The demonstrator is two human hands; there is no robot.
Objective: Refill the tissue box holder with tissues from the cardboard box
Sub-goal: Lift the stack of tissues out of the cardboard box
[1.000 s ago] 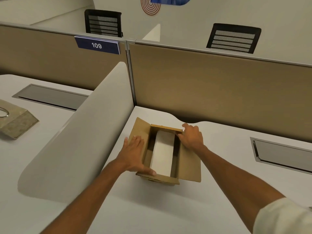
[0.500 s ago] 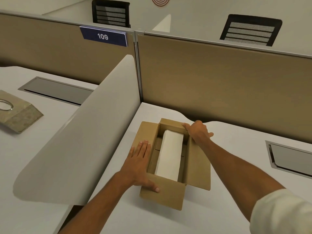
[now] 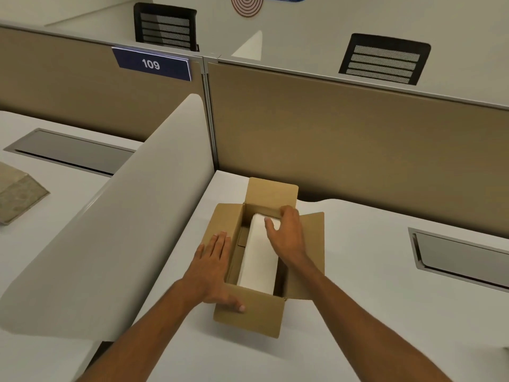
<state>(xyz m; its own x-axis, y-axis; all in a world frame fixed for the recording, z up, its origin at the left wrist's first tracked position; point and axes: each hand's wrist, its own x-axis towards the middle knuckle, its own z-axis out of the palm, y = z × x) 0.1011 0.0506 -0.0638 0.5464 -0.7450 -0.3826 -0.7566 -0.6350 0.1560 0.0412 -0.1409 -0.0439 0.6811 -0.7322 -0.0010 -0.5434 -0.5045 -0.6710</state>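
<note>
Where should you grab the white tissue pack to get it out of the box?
Probably by its two long sides, coming down from above. The tissue pack lies lengthwise in the open cardboard box, with gaps beside it for fingers. The right hand already reaches over its far end.

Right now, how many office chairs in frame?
2. One chair sits behind the partition at top left, above the 109 sign. The other chair is behind the partition at top right. Only their backrests show; more could be hidden behind the panels.
</note>
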